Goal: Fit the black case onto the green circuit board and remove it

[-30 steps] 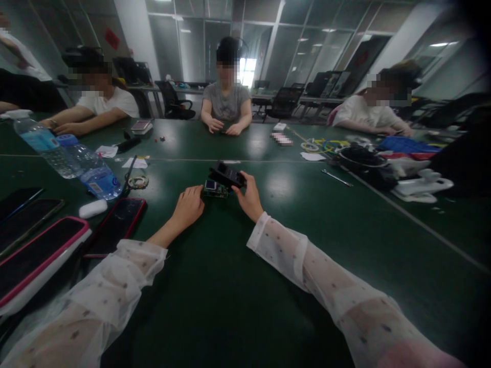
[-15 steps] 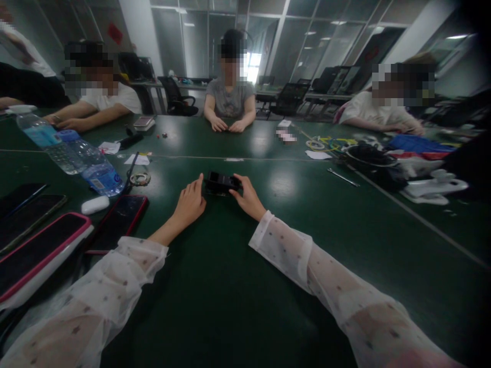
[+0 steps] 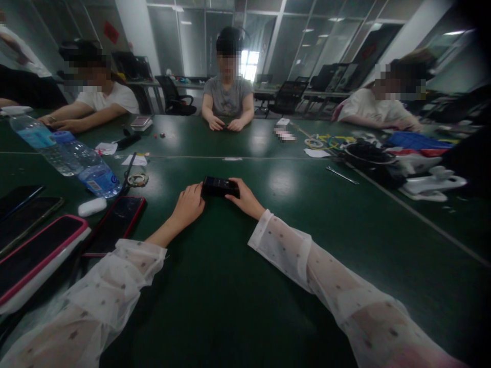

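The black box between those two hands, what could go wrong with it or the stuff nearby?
The black box might slide on the shiny green table if the right hand, holding one end, pushes harder than the left hand at the other. Also, the loose left sleeve is close to the red-edged phone, so it could nudge it.

Glossy dark-green tabletop (image 3: 215, 286) spans the view. From centre, a slender silver metal wrench (image 3: 342, 175) lies at three o'clock; a rounded white plastic case (image 3: 92, 207), near nine.
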